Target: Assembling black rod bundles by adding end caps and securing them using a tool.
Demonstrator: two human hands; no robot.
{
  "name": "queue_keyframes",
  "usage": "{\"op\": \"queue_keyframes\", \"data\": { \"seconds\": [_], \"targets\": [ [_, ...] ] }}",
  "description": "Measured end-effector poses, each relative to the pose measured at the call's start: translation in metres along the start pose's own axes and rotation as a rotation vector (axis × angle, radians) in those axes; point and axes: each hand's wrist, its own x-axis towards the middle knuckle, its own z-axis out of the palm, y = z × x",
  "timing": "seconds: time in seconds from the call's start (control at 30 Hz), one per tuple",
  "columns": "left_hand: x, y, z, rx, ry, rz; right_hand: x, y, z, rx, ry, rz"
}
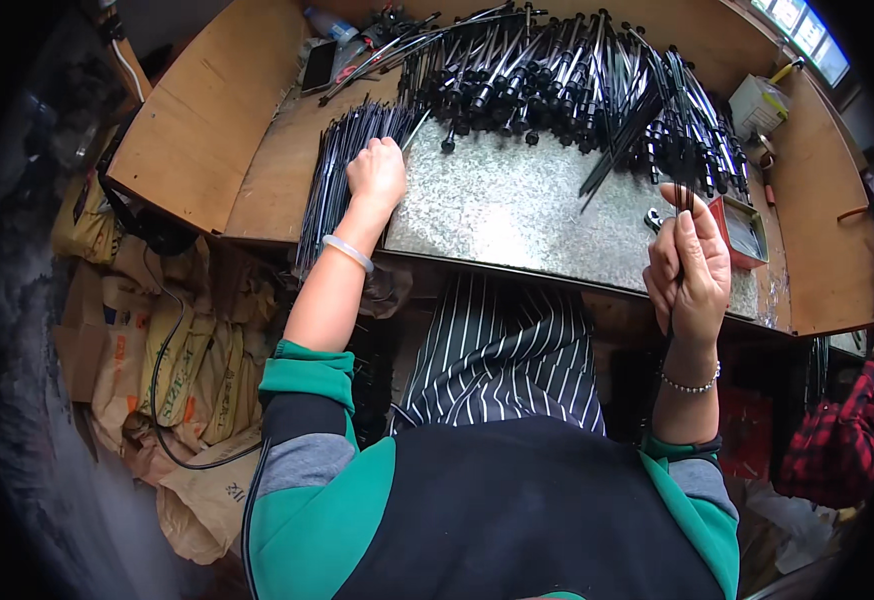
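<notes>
My left hand is closed over the right edge of a dense row of thin dark rods on the left of the bench; what its fingers grip is hidden. On the right, my right hand is raised above the bench's front edge. Its thumb and fingers pinch a bunch of thin black strips that point away from me. Behind lies a wide heap of silvery rods with black end caps. More thin black strips lie across its right part.
A speckled metal sheet covers the worktop between my hands. Wooden side panels enclose it. A small red-edged box and a white carton stand right; a phone lies back left. Sacks fill the floor left. A person's checked sleeve shows right.
</notes>
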Motion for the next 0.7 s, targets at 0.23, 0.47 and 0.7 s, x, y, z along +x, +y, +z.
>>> {"op": "queue_keyframes", "data": {
  "seconds": [0.23,0.47,0.7],
  "targets": [
    [0.009,-0.001,0.004,0.079,0.022,0.053,0.006,0.005,-0.015,-0.068,0.055,-0.032],
    [0.008,0.008,-0.001,-0.005,0.144,0.014,0.005,0.008,-0.019,-0.086,0.078,-0.024],
    [0.025,0.001,0.008,0.072,0.037,0.002,0.007,0.011,-0.016,-0.05,0.065,-0.015]
  ]
}}
